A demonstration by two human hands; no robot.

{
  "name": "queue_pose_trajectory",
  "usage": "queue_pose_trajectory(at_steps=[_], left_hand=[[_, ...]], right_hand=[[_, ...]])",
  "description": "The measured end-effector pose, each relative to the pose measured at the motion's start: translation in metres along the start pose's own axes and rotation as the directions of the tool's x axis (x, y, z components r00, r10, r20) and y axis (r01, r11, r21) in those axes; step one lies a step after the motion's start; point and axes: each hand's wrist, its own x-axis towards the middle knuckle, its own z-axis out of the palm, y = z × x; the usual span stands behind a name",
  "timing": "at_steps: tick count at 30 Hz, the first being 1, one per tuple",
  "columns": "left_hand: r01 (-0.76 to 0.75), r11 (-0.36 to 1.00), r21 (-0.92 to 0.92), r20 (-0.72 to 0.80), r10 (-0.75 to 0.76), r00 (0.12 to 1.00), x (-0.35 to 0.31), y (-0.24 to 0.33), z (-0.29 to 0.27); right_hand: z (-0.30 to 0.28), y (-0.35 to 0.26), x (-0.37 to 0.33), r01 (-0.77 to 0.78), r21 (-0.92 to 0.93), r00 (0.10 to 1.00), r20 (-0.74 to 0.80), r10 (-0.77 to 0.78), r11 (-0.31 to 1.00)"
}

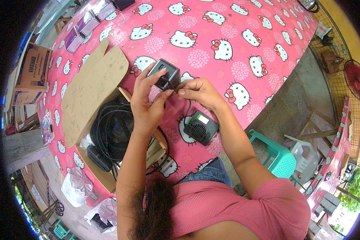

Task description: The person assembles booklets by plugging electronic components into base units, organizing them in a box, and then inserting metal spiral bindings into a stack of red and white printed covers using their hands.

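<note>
Black box (164, 73) in hand, right of the carton (94, 88)

Nearest, black cables (113, 120) lie coiled inside the carton on the pink surface (228, 72). Right of the carton lies the speaker (203, 127). Farther out, right of the carton's raised flap, the left grip (145, 102) grasps the black box; the right grip (199, 93) pinches the thin cord (189, 105) just beside it. Well right of the carton are 1 green stool (277, 156), then 1 fan (356, 81).

The left hand (150, 98) is held with its fingers (149, 80) bent and its thumb (164, 95) stretched toward the right hand (199, 93), whose fingertips (182, 93) are drawn together near that thumb's tip. The right forearm (234, 136) is angled inward behind its hand.
</note>
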Motion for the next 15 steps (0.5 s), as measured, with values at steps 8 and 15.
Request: queue_pose_trajectory(at_steps=[8, 15], left_hand=[[0.013, 1.0, 0.008, -0.002, -0.013, 1.0, 0.0, -0.001, -0.001], [0.091, 0.933, -0.347, -0.045, -0.113, 0.993, -0.002, 0.003, 0.006]], right_hand=[[-0.001, 0.0, 0.0, -0.034, 0.015, 0.999, -0.012, 0.034, 0.999], [0.001, 0.009, 0.004, -0.009, -0.1, 0.996, -0.089, 0.0, 0.995]])
